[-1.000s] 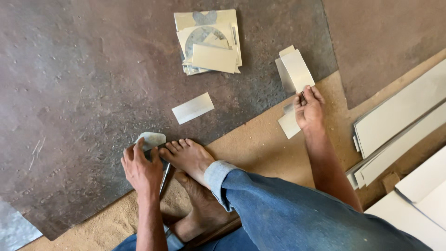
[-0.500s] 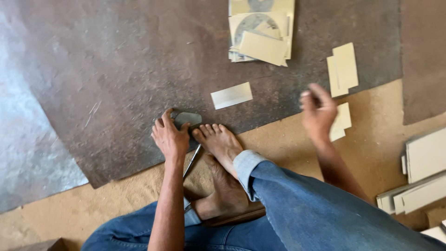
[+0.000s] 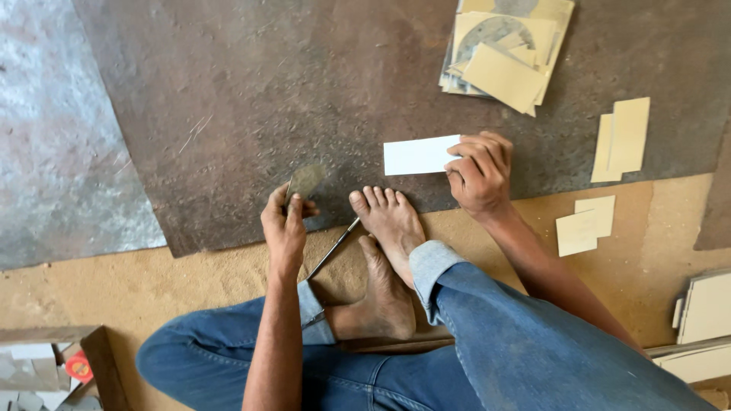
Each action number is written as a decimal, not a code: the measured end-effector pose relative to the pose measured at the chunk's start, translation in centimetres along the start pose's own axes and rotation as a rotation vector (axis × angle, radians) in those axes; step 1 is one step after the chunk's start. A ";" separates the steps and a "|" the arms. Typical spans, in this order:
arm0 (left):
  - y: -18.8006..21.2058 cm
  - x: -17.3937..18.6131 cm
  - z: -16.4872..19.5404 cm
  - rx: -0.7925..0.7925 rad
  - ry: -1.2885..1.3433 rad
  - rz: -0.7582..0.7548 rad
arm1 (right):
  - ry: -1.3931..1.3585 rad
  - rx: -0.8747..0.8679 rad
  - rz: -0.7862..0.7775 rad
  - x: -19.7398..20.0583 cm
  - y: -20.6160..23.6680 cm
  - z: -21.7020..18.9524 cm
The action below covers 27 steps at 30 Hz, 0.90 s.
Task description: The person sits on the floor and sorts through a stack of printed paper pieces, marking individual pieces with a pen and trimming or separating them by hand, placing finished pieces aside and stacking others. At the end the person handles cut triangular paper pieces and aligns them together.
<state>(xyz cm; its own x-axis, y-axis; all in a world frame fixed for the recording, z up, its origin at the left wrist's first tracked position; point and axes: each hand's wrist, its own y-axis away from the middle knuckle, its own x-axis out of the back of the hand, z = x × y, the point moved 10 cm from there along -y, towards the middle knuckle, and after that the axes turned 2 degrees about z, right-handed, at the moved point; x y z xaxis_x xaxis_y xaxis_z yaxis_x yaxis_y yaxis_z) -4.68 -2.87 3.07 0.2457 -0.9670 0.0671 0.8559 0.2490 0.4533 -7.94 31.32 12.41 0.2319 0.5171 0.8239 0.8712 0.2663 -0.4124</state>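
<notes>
I sit on the floor with my bare feet at the edge of a dark metal sheet. My right hand grips the right end of a white rectangular strip lying on the sheet. My left hand holds a small greyish oval piece upright against the sheet, left of my toes. A thin metal rod lies slanted between my left hand and my feet.
A pile of cream cut-outs lies at the far edge. Two cream strips and two small squares lie to the right. White boards are stacked at the right edge. A box sits bottom left.
My right hand left the cream pieces on the right, swung left and took hold of the white strip. My left hand stayed by my toes. The view shifted left.
</notes>
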 end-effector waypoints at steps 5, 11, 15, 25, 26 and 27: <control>0.0 -0.4 0.1 0.023 0.163 -0.008 | -0.254 -0.222 0.029 -2.0 -0.8 -0.3; -2.2 -3.3 0.4 0.041 -0.009 0.032 | -1.304 -0.991 -0.365 -13.6 1.0 0.8; -3.4 -4.8 1.2 -0.013 -0.293 0.030 | -1.254 -1.019 -0.434 -16.0 0.0 0.4; -4.4 -5.6 1.6 -0.188 -0.514 -0.100 | -0.465 -0.365 -0.466 -12.6 -3.8 -2.4; -4.2 -5.8 1.9 -0.226 -0.484 -0.142 | -0.449 -0.354 -0.463 -12.6 -3.8 -2.5; -4.0 -6.0 2.2 -0.267 -0.453 -0.183 | -0.433 -0.341 -0.457 -12.5 -3.8 -2.5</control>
<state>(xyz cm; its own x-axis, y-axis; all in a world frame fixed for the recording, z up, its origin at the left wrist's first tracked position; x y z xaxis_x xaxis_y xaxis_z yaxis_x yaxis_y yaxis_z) -10.57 1.78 2.80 -0.0872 -0.9074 0.4112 0.9664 0.0231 0.2559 -13.04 21.77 4.66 -0.3198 0.7094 0.6281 0.9432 0.3011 0.1403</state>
